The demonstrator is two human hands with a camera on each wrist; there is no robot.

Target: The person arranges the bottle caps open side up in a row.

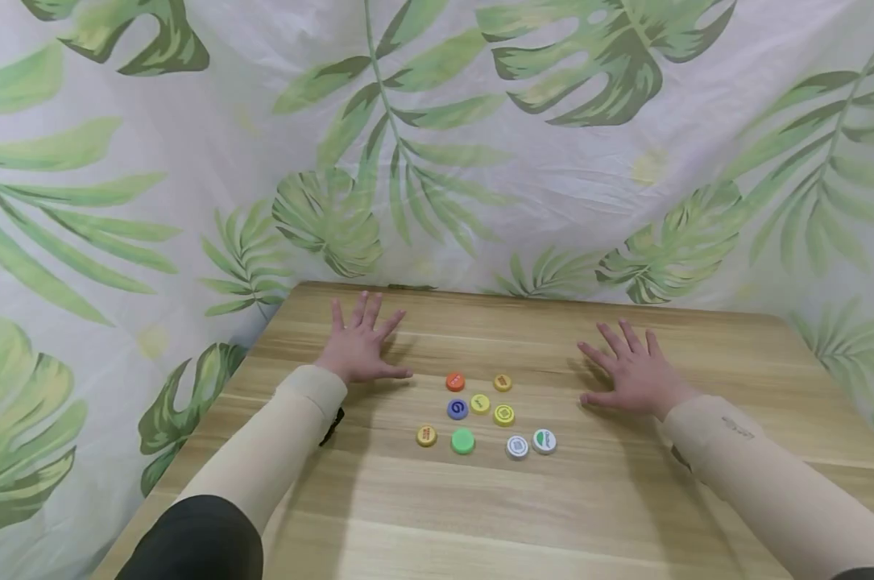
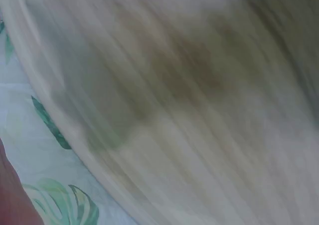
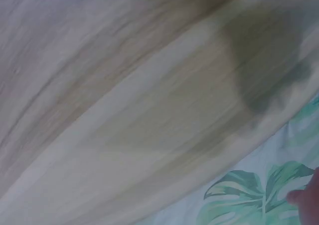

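Observation:
Several bottle caps lie loosely grouped on the wooden table between my hands. An orange-red cap (image 1: 455, 382) and a gold cap (image 1: 503, 383) form the far end. Nearer are a blue cap (image 1: 457, 409) and two yellow caps (image 1: 480, 404). Closest to me lie another gold cap (image 1: 426, 436), a green cap (image 1: 462, 441), a silvery-white cap (image 1: 517, 448) and a white cap with a green mark (image 1: 544, 441). Left of the group, my left hand (image 1: 355, 348) has its fingers spread and holds nothing. On the other side my right hand (image 1: 638, 377) is likewise spread, apart from the caps.
The wood-grain table (image 1: 408, 515) ends at the back against a white leaf-print cloth (image 1: 437, 266), which also hangs along the left and right. Both wrist views show blurred tabletop and its edge, with a sliver of each hand. A small black item (image 1: 331, 427) sits by my left wrist.

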